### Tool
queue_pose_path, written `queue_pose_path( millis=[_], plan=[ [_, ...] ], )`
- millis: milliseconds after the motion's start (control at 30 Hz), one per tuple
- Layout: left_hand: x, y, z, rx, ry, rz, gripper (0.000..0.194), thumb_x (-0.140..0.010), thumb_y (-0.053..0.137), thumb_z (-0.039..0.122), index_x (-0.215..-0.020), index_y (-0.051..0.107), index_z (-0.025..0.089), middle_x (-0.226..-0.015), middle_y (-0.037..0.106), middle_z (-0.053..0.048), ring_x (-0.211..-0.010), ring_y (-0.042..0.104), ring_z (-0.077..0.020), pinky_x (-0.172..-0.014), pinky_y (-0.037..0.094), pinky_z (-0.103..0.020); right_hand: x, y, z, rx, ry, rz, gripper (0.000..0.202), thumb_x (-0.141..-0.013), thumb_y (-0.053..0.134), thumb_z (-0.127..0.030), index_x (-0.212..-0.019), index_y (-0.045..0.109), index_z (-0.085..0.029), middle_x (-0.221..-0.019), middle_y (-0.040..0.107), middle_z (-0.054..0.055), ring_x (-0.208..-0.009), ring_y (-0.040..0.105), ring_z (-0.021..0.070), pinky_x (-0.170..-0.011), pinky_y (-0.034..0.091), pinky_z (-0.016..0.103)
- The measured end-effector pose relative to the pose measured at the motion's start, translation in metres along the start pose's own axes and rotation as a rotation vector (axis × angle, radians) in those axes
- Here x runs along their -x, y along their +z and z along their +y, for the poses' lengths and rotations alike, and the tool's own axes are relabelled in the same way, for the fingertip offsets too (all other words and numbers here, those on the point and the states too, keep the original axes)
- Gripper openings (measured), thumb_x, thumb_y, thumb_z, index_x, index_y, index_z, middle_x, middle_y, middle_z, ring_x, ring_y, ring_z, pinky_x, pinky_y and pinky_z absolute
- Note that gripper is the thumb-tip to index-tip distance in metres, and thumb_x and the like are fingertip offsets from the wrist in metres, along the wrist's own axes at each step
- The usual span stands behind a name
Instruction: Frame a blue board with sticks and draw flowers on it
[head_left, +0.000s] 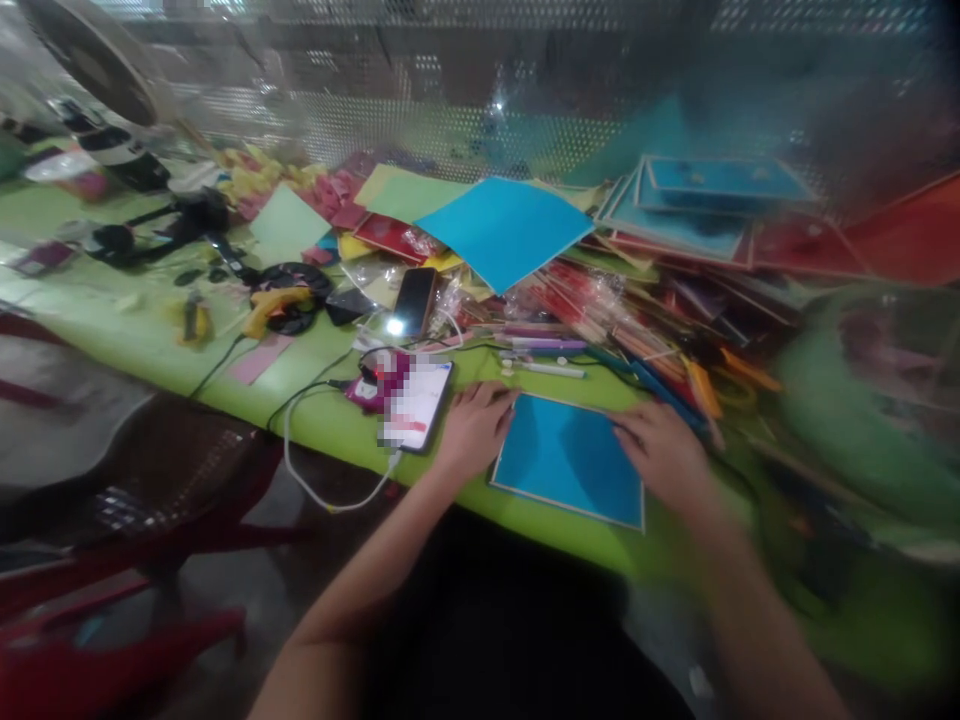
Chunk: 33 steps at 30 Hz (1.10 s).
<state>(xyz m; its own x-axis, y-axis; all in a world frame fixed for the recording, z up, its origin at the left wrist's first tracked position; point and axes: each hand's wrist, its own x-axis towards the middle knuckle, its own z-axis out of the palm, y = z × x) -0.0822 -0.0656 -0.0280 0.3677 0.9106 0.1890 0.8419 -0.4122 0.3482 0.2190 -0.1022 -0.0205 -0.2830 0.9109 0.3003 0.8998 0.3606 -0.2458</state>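
Observation:
A blue rectangular card point(570, 460) with a thin pale border lies flat at the front edge of the green table. My left hand point(478, 425) grips its upper left edge, fingers bent against the border. At the upper right corner, my right hand point(664, 450) holds the card with its fingers curled on the edge. Both thumbs are hard to make out in the blur. Just left of my left hand lies a lit phone point(421, 405) with a white cable plugged in. Pens point(547, 368) lie beyond the card.
A dark phone point(415, 302) with a bright light, a yellow glue gun point(277, 308) and a power strip point(367, 390) with cables sit to the left. Behind are a loose blue sheet point(506, 230), stacked blue cards point(727, 185) and sticks. A green rounded object point(862, 400) stands right.

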Motion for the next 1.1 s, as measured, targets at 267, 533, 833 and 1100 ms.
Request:
queue_pose_path(
  millis=[267, 533, 833, 1100],
  plan=[
    [0.002, -0.002, -0.002, 0.012, -0.003, -0.024, 0.048, -0.102, 0.059, 0.028, -0.150, 0.059, 0.023, -0.135, 0.067, -0.012, -0.126, 0.060, -0.0354, -0.103, 0.051, -0.051, 0.000, -0.010, 0.015, -0.067, 0.107, 0.089, 0.025, -0.101, 0.059, -0.028, -0.113, 0.080, -0.020, -0.104, 0.075, 0.010, -0.099, 0.066, 0.0288, -0.090, 0.052, 0.044],
    [0.006, -0.002, -0.006, 0.082, 0.045, 0.000, 0.044, -0.102, 0.060, 0.025, -0.146, 0.061, 0.021, -0.140, 0.067, -0.011, -0.128, 0.059, -0.0346, -0.105, 0.050, -0.053, 0.009, -0.017, 0.037, 0.072, 0.244, 0.109, 0.019, -0.092, 0.063, -0.022, -0.095, 0.081, -0.022, -0.090, 0.071, 0.009, -0.090, 0.063, 0.0296, -0.084, 0.052, 0.045],
    [0.007, -0.004, -0.005, 0.072, 0.038, -0.005, 0.043, -0.104, 0.057, 0.026, -0.146, 0.060, 0.021, -0.143, 0.066, -0.011, -0.132, 0.057, -0.0349, -0.107, 0.050, -0.054, 0.015, -0.017, 0.016, -0.005, 0.198, 0.132, 0.020, -0.098, 0.063, -0.029, -0.106, 0.080, -0.021, -0.098, 0.075, 0.009, -0.095, 0.067, 0.0274, -0.089, 0.052, 0.044],
    [0.006, -0.007, -0.001, 0.017, 0.043, -0.051, 0.045, -0.104, 0.055, 0.027, -0.149, 0.058, 0.021, -0.146, 0.063, -0.013, -0.133, 0.056, -0.0356, -0.109, 0.049, -0.054, 0.031, -0.009, -0.007, 0.094, 0.107, 0.060, 0.034, -0.104, 0.056, -0.028, -0.128, 0.076, -0.018, -0.110, 0.073, 0.012, -0.102, 0.065, 0.0290, -0.095, 0.049, 0.047]
  ],
)
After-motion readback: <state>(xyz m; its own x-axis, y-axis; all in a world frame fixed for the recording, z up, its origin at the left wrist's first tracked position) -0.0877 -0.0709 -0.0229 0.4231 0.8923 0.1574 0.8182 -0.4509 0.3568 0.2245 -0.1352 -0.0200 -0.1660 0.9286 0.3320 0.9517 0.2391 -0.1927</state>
